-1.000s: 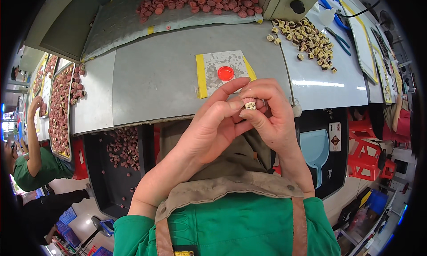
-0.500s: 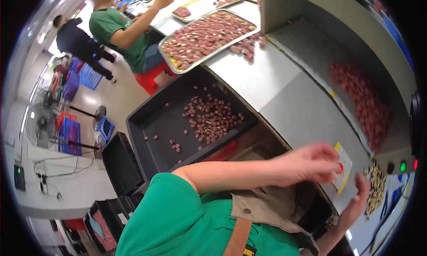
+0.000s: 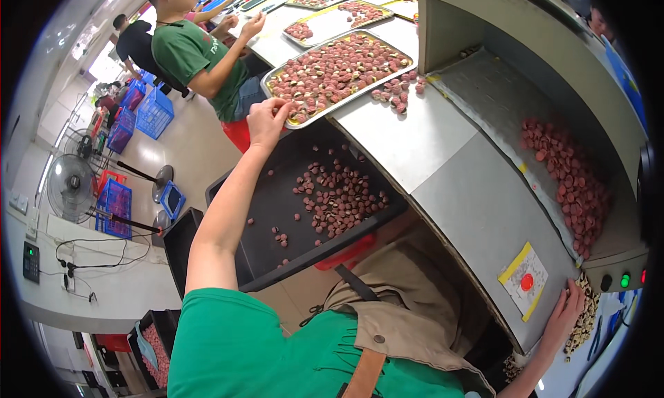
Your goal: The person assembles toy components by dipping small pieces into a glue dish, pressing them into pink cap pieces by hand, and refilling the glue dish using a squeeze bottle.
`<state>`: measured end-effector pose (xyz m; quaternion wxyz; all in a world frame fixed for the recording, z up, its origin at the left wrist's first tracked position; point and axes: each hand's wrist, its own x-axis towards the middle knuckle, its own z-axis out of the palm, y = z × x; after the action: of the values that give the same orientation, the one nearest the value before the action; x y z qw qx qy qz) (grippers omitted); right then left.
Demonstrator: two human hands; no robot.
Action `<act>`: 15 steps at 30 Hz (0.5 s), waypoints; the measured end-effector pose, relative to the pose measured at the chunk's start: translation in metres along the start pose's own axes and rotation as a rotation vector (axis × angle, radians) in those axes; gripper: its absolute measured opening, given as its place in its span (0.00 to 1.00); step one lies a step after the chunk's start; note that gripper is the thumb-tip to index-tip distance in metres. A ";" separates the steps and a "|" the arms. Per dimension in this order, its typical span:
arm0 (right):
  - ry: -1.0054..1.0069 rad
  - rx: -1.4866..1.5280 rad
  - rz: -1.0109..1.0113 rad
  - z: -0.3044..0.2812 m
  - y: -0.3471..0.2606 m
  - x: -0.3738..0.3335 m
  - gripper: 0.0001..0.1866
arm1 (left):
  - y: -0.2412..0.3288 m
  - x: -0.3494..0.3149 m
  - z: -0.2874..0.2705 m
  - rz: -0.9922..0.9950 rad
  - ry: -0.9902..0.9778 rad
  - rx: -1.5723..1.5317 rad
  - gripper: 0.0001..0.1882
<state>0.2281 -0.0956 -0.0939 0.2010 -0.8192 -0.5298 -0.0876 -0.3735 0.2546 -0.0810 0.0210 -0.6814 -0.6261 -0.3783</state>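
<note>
round grey wire-caged fan (image 3: 72, 182) at left, blue plastic lattice crate (image 3: 114, 208) beside it, black rectangular keypad (image 3: 30, 261) on pale left wall (image 3: 117, 293), round glowing green light (image 3: 625, 280) at right

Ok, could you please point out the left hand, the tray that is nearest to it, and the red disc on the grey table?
Left hand (image 3: 268, 123): head view, middle of the hand.
Tray (image 3: 360, 96): head view, its near rim.
Red disc (image 3: 527, 282): head view, centre of its face.

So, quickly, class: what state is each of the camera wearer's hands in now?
Left hand: fingers bent at the tray corner; grip cannot be told.
Right hand: loosely open on the table, nothing seen held.
</note>
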 end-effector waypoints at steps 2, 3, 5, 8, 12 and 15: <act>0.042 -0.025 -0.003 -0.003 0.000 -0.003 0.13 | -0.005 0.001 0.011 0.080 0.088 0.092 0.11; 0.081 -0.045 -0.018 -0.004 -0.001 -0.004 0.12 | -0.004 -0.001 0.016 0.088 0.176 0.134 0.10; 0.063 -0.063 -0.017 -0.003 -0.006 0.002 0.12 | 0.005 -0.005 0.017 0.153 0.301 0.223 0.09; 0.016 -0.040 -0.037 -0.003 -0.010 0.007 0.12 | 0.075 -0.022 0.008 0.286 0.238 0.075 0.08; 0.030 -0.063 -0.005 -0.009 -0.007 -0.001 0.11 | 0.184 -0.042 0.060 0.572 -0.089 -0.336 0.16; 0.021 -0.089 -0.039 -0.004 0.009 0.000 0.12 | 0.257 -0.049 0.107 0.697 -0.292 -0.629 0.12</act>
<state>0.2364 -0.1008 -0.0924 0.1684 -0.8160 -0.5389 -0.1237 -0.0949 0.2118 -0.0695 -0.1483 -0.8697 -0.2128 -0.4200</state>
